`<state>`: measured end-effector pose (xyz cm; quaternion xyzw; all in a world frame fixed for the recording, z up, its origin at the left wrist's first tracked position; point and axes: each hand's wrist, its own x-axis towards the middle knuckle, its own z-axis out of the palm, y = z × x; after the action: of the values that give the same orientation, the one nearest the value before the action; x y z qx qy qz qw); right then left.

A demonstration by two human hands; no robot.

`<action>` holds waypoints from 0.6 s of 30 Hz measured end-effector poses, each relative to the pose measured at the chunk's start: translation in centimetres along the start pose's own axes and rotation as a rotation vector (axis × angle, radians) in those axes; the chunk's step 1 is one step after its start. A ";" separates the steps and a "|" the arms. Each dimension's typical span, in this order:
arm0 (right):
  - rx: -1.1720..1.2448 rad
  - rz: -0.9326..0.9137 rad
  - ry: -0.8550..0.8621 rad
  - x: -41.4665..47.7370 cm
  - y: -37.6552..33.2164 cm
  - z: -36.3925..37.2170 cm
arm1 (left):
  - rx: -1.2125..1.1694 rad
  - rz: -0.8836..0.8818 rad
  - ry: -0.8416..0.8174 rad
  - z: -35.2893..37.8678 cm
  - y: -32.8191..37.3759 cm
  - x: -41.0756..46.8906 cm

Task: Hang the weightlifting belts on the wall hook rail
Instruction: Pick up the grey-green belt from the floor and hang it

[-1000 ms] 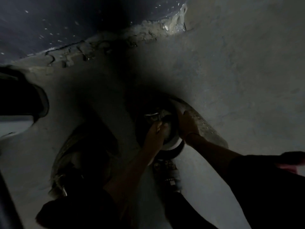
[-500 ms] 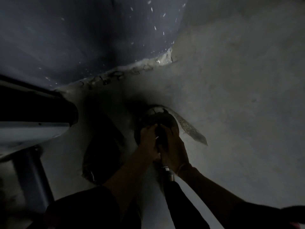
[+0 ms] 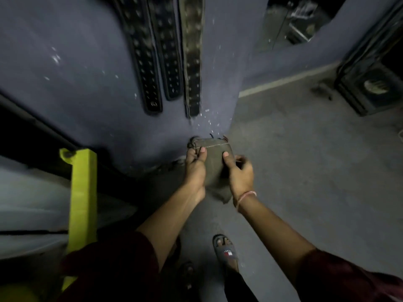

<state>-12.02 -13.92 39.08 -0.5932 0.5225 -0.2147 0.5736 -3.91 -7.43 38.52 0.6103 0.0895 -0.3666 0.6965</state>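
Just below the middle of the view, both hands hold an olive belt (image 3: 214, 156) out in front of the person, above the floor (image 3: 305, 162) and close to the foot of the blue wall (image 3: 65, 62). The left hand (image 3: 194, 168) grips its left edge, with the thumb laid flat on the face near the top and the fingers curled round behind. The right hand (image 3: 238, 171) pinches the right edge, thumb on the face, fingers bent at the side. The visible stretch of this belt has its long axis running away from the person towards the wall: a stitched, frayed end points at the wall, and the other part hangs below the wrists. How far it goes on behind the hands cannot be told.

On the wall above hang three more: a left black belt (image 3: 144, 59), a middle black belt (image 3: 169, 51) and a brown belt (image 3: 192, 57). They lie side by side, long axes straight down the wall, tips pointing at the floor; their tops run out of the frame.

A pale wristband (image 3: 245, 196) circles the right wrist. A yellow post (image 3: 82, 192) stands at the left, a sandalled foot (image 3: 225, 251) is planted below the hands, and a black box (image 3: 370, 88) sits on the floor at the far right.
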 end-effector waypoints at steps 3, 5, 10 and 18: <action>0.065 -0.168 -0.226 -2.8 -7.1 -2.0 | -0.047 0.098 -0.122 0.7 6.6 -4.4; 0.088 -0.237 -0.263 -4.4 -12.0 -3.5 | -0.037 0.159 -0.186 1.0 10.6 -7.2; 0.184 -0.334 -0.358 -8.3 -22.4 -6.4 | -0.047 0.333 -0.256 2.9 19.3 -14.3; 0.305 -0.538 -0.532 -14.4 -36.0 -8.3 | -0.162 0.533 -0.251 4.1 32.9 -23.8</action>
<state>-10.89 -12.56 78.72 -0.6515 0.1444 -0.2712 0.6937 -1.92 -2.08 78.93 0.5048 -0.1316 -0.2349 0.8202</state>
